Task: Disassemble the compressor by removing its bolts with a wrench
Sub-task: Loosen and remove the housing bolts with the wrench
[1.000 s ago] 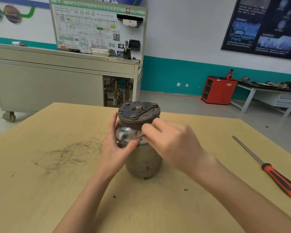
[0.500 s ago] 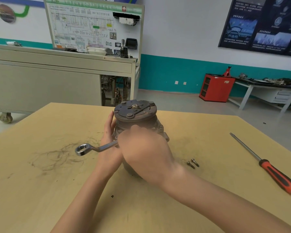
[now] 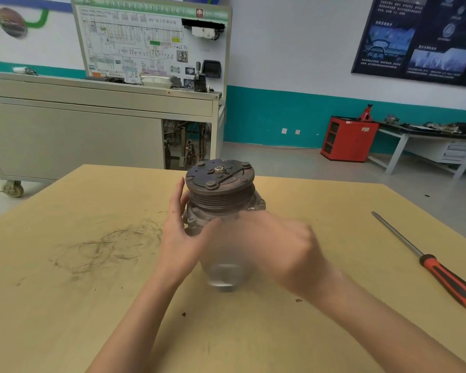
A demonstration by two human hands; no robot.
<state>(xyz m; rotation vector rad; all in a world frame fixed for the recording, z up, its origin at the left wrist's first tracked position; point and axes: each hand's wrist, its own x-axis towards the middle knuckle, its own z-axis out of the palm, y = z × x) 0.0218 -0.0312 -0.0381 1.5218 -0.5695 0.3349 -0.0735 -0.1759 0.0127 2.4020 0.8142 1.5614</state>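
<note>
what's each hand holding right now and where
Left hand presses on the compressor at its left side. Right hand is curled but blurred; its hold cannot be told.

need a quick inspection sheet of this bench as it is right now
surface: tan wooden table, dark scuff marks on its left part
job's things: grey metal compressor upright mid-table; wrench not discernible
clutter: long screwdriver with orange-black grip lying at right
hands: left hand flat against the compressor's side; right hand blurred in front of it, grasp unclear
cables: nothing seen on the table
surroundings: red cabinet, wiring-diagram board, grey wheeled cart
</note>
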